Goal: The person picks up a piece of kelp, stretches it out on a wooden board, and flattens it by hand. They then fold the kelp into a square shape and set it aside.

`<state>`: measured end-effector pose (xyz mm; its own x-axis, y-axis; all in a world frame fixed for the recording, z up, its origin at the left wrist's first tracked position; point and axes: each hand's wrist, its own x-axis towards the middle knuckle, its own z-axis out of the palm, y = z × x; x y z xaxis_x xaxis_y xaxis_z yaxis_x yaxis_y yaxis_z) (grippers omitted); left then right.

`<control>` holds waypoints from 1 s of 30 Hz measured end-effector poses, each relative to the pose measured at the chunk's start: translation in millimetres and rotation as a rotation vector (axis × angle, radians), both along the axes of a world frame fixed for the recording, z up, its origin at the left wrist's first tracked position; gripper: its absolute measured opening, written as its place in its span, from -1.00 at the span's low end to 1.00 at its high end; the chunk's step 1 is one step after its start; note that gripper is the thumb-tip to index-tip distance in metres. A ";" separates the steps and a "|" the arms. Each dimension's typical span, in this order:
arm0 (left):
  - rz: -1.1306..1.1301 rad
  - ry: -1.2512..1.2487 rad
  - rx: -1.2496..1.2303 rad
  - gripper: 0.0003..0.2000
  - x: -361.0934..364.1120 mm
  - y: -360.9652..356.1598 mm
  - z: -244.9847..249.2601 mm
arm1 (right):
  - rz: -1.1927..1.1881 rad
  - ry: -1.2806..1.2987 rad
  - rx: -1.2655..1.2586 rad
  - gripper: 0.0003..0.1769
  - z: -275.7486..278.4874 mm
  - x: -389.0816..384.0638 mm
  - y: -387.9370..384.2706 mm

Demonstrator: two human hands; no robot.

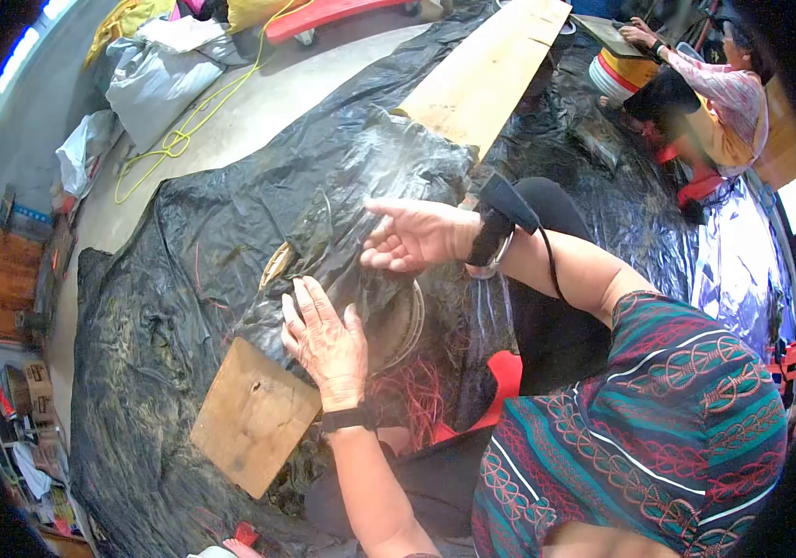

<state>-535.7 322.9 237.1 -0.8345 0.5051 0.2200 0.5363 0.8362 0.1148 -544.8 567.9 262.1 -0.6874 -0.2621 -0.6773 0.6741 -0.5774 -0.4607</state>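
Note:
Black plastic sheeting (165, 372) covers the floor. My left hand (328, 344) lies palm down on it with fingers extended, above a square wooden board (254, 417). My right hand (417, 237) is turned palm up, its fingers loosely curled and apart, with nothing visible in it. Between and beyond the hands is a small pale woven piece (275, 266). A round rim (414, 325) shows partly under the plastic, right of my left hand. Red strands (417, 400) lie below that rim.
A long plank (482, 79) rests at the top. White sacks (161, 79) and a yellow cord (175, 141) lie upper left. Another person (728, 93) sits upper right beside a striped bucket (616, 74). A red plastic piece (502, 391) is near my legs.

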 end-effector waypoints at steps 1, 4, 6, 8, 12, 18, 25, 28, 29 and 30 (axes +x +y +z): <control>0.007 -0.001 0.001 -0.25 0.4 0.4 -0.1 | -0.095 -0.071 -0.203 -0.45 0.9 -2.3 -1.1; 0.005 0.013 0.013 -0.21 0.4 1.5 -1.1 | -0.074 -0.001 -0.097 -0.46 3.0 0.9 -2.6; 0.016 0.005 0.007 -0.20 0.7 1.4 0.4 | 0.046 0.117 0.112 -0.52 11.6 6.8 -10.0; 0.022 -0.007 -0.002 -0.18 2.2 1.7 2.8 | 0.227 0.186 0.484 -0.54 27.5 8.7 -15.3; 0.042 -0.033 -0.014 -0.19 0.6 1.4 4.9 | 0.200 0.434 0.802 -0.66 25.2 16.1 -39.0; 0.029 -0.020 -0.003 -0.14 0.2 0.2 3.6 | 0.150 1.448 1.695 -0.92 -3.4 7.9 -51.6; 0.043 -0.002 -0.028 -0.15 2.1 3.7 5.8 | 0.355 1.279 1.831 -0.73 -18.7 3.2 -60.8; 0.035 -0.002 -0.015 -0.17 2.7 1.6 3.2 | 0.234 1.344 1.956 -0.57 -14.4 5.6 -65.4; 0.031 -0.004 -0.003 -0.17 3.0 2.0 2.6 | 0.164 1.448 1.963 -0.49 -14.9 1.9 -66.0; 0.050 -0.020 -0.062 -0.23 4.1 2.9 6.3 | 0.191 1.448 2.049 -0.47 -16.9 -1.5 -66.7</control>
